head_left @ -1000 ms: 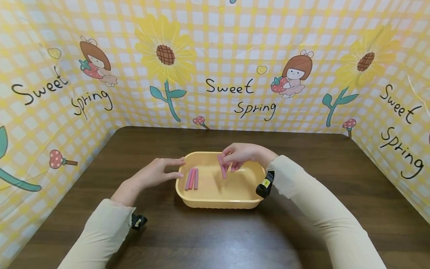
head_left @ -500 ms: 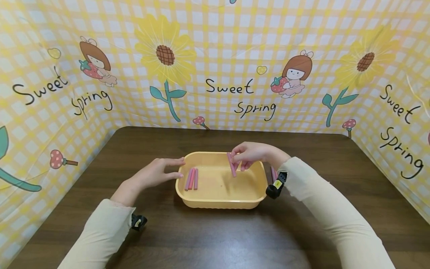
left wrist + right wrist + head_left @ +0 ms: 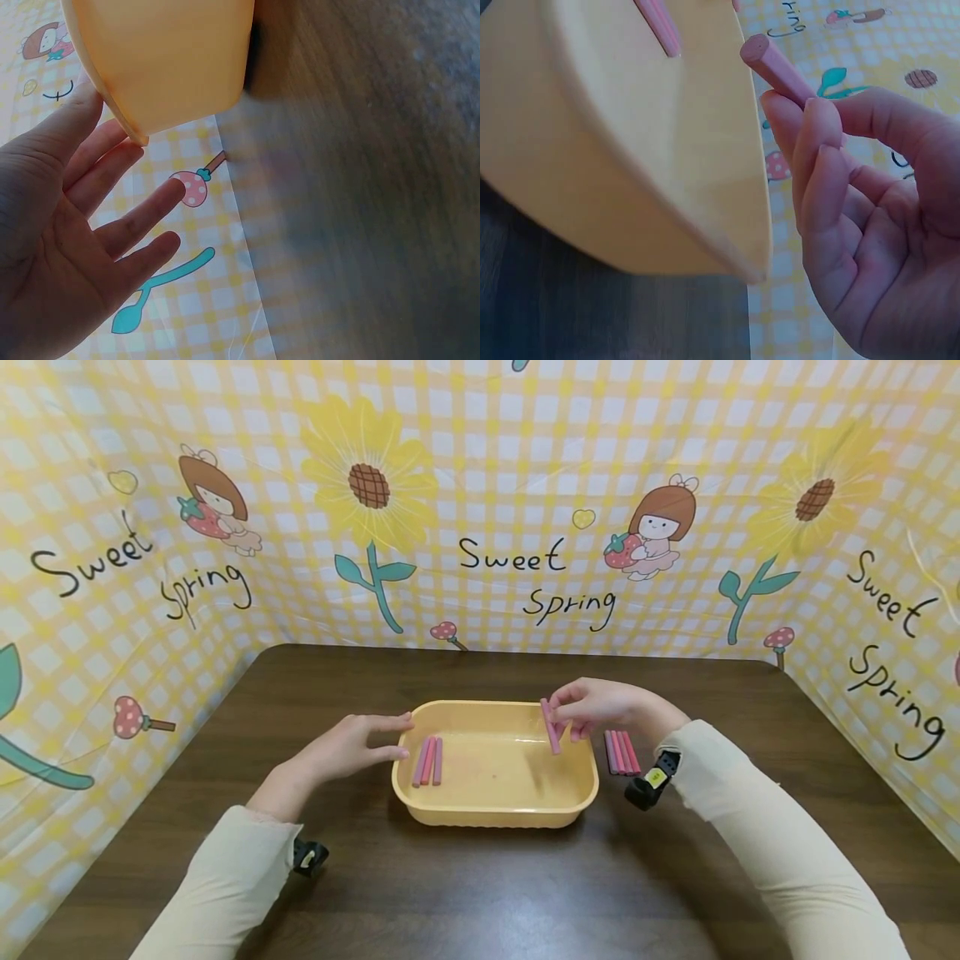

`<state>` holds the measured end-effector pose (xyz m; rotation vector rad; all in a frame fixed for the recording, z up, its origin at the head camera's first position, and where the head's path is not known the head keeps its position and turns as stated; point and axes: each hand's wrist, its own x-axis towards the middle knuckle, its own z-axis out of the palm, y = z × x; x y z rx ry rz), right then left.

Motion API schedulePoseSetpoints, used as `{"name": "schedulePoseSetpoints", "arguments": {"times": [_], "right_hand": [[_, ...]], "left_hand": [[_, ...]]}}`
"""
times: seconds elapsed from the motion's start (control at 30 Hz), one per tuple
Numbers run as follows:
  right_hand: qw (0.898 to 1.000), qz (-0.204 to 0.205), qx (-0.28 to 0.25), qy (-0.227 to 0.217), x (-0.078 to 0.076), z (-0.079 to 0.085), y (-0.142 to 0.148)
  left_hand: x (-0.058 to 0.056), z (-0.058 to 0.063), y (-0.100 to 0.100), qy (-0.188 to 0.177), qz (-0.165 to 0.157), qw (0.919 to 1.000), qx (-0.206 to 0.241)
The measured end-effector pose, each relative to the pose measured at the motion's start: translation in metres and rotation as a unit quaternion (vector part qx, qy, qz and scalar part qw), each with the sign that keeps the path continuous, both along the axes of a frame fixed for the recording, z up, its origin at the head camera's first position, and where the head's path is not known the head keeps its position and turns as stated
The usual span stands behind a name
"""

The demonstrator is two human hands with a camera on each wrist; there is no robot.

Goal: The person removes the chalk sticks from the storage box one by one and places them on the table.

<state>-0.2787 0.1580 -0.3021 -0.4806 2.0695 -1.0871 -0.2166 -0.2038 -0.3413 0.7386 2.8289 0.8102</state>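
A yellow plastic tub (image 3: 495,814) with rounded corners stands on the table. Inside, at its left end, lie three pink and mauve sticks (image 3: 427,762) side by side. My left hand (image 3: 352,748) rests its thumb and fingertips on the tub's left rim; in the left wrist view its other fingers (image 3: 142,217) are spread apart. With thumb and fingertips my right hand (image 3: 596,703) pinches one round mauve-pink stick (image 3: 551,727), which overlaps the tub's far right corner in the head view. The right wrist view shows that stick's blunt end (image 3: 757,49) pointing out past the fingertips.
Several pink and mauve sticks (image 3: 622,752) lie in a row on the dark wooden table (image 3: 480,893), just right of the tub. A yellow checked cloth (image 3: 495,502) with sunflowers and lettering surrounds the table at the back and sides.
My right hand has moved right with the pinched stick, from above the middle of the tub to its far right corner, uncovering the sticks on the table. My left hand has stayed still.
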Motion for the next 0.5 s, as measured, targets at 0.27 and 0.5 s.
{"name": "schedulePoseSetpoints", "arguments": {"times": [0.27, 0.5], "right_hand": [[1.000, -0.009, 0.006, 0.009, 0.001, -0.002, 0.026], [1.000, -0.011, -0.001, 0.027, 0.001, -0.009, 0.052]], "left_hand": [[0.001, 0.000, 0.000, -0.001, -0.001, 1.0000, 0.001], [0.000, -0.001, 0.000, 0.003, -0.003, 1.0000, 0.002]]}}
